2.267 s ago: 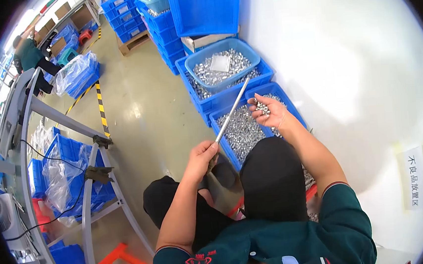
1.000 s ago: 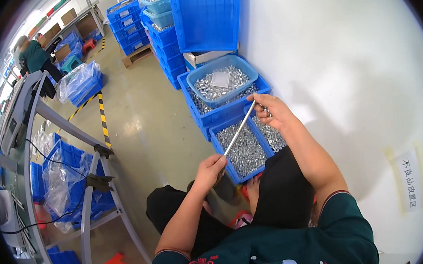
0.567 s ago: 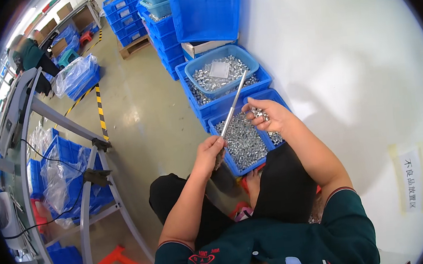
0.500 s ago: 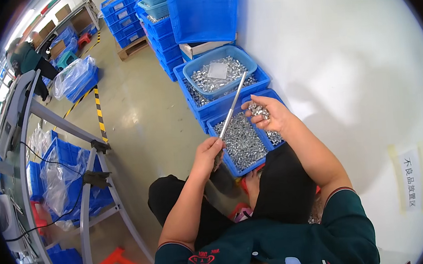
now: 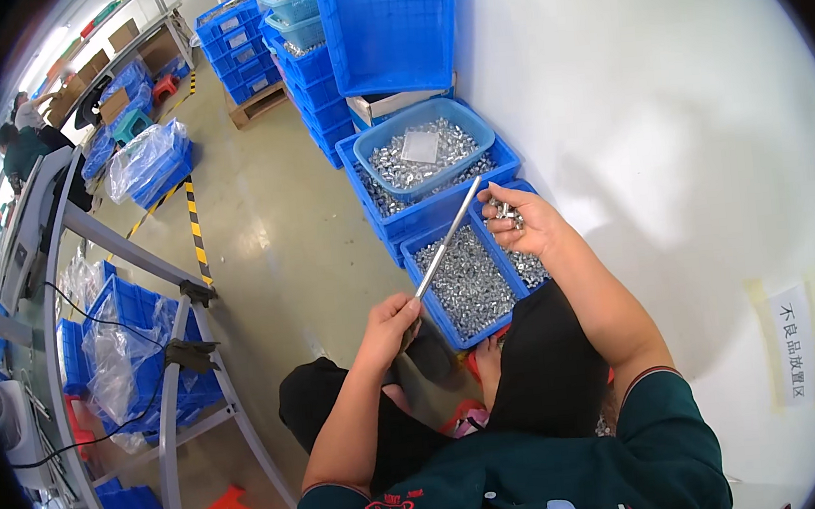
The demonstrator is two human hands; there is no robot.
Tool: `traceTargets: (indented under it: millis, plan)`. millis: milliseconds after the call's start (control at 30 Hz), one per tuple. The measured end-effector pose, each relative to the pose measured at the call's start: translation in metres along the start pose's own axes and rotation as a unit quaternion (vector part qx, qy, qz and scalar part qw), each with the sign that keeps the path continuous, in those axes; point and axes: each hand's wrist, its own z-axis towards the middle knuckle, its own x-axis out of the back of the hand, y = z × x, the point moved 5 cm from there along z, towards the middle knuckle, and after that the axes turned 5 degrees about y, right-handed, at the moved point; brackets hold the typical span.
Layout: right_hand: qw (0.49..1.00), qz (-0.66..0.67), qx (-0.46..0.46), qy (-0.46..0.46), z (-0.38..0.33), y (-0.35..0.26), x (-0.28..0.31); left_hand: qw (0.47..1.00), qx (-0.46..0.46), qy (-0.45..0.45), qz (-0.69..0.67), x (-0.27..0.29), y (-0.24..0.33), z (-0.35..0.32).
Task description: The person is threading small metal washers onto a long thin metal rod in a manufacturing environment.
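Note:
My left hand (image 5: 392, 328) is closed around the lower end of a thin silver metal rod (image 5: 447, 238), which slants up and to the right. In my right hand (image 5: 531, 224) lies a small heap of shiny metal fittings (image 5: 505, 212), held by the curled fingers. The thumb and fingertip of that hand are beside the rod's upper end; I cannot tell whether they touch it. Below both hands, a blue divided bin (image 5: 416, 271) is filled with many small silver fittings (image 5: 472, 283). My right forearm partly hides its right compartment.
Behind the bin, a light blue basket (image 5: 481, 141) of fittings sits in a larger blue crate (image 5: 388, 223). Stacked blue crates (image 5: 318, 94) stand farther back. A white wall (image 5: 657, 139) bounds the right; a grey metal frame (image 5: 166, 407) stands left. Another person (image 5: 24, 151) is far left.
My left hand has moved slightly down and left, lowering the rod. The rod's upper end is now closer to my right fingertips. The distant person has shifted left.

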Motion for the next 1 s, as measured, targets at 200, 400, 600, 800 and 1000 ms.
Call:
traceTargets:
  millis: [200,400,600,800,1000]
  plan:
    - [1.0,-0.007,0.015,0.018,0.002,-0.003,0.002,0.999,0.019,-0.02,0.019,0.005,-0.005,-0.006]
    - [0.998,0.01,0.023,0.065,0.006,-0.005,0.009,0.998,0.013,-0.032,0.048,0.009,-0.014,-0.004]
    - [0.998,0.026,-0.03,0.04,0.009,-0.001,0.006,0.999,0.009,-0.005,0.05,0.012,-0.015,-0.005]
    - [0.999,-0.01,-0.03,0.041,0.01,0.002,0.002,0.998,-0.001,-0.017,0.066,0.015,-0.013,-0.004]
    - [1.0,-0.01,0.003,0.023,0.009,-0.002,0.003,0.997,-0.004,-0.014,0.07,0.014,-0.01,-0.007]
